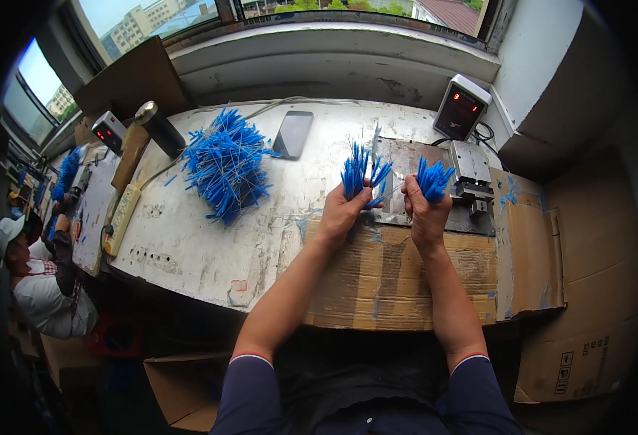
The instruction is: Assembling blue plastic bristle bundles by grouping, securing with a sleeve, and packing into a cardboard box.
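Wire pile (224, 170) left of phone (292, 133)

Window daylight — sharp, fisheye-bent edges

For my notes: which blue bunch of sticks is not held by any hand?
The big loose pile lying on the table, left of both hands; the other two bunches are gripped.

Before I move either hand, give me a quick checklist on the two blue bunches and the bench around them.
1. Left hand closed on its bunch of blue wire pieces: ok.
2. Right hand closed on the second blue bunch: ok.
3. Metal fixture free of wire pieces: cannot tell.
4. Loose blue pile apart from both hands: ok.
5. Phone away from the hands: ok.
6. Cardboard sheet flat under the wrists: ok.
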Available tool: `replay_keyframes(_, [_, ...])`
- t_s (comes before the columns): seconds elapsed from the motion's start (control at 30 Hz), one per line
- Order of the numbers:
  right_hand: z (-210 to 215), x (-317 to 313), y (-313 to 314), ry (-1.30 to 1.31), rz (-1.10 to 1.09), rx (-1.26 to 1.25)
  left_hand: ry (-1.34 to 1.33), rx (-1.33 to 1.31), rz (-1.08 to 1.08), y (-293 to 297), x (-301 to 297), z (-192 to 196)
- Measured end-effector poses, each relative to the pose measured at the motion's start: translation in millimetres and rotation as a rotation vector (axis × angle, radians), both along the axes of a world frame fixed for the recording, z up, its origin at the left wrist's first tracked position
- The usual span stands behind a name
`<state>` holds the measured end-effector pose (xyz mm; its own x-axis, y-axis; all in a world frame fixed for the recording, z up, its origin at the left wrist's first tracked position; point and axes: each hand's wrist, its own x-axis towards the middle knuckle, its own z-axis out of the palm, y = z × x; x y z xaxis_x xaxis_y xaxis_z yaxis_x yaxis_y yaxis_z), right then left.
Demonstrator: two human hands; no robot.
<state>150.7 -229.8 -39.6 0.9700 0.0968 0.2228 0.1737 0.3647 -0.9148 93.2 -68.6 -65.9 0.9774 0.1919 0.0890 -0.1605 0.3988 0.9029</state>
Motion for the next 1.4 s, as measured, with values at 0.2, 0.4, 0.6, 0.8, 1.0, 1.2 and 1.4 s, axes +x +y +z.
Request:
replay_keyframes(0.2, [7.4, -2.1, 0.5, 0.072, 0.012, 0.019, 0.103, 0.029, 0.048, -2.5, -4.7, 5.1])
replay_keyframes(0.4, [4.7, 26.9, -24.7, 0.342, 0.152, 0.254, 0.176, -0.066, 0.027, 9.0, -2.0, 6.0])
replay_keyframes(0.6, [-5.7, 16.3, -19.6, 0.085, -0.053, -0.031, 0.234, -0.061, 0.064, 8.6, -2.7, 4.4])
replay_keyframes(0.8, [25.8, -17.6, 1.8, -1.075, -0.228, -0.665, 0.209, 0.053, 0.131, 11.6, 1.0, -0.4])
replay_keyframes(1.0, [12.5, -21.0, 9.5, -1.044, -0.259, -1.047, 0.119, 0.091, 0.116, 9.5, 2.3, -8.7])
replay_keyframes(1.2, [8.2, -11.3, -2.4, -0.962, -0.126, -1.198, 0.155, 0.165, 0.103, 19.2, 2.0, -4.5])
replay_keyframes(1.4, [10.6, 7.4, -17.8, -0.688, -0.035, -0.911, 0.17, 0.069, 0.085, 37.3, -3.6, 12.3])
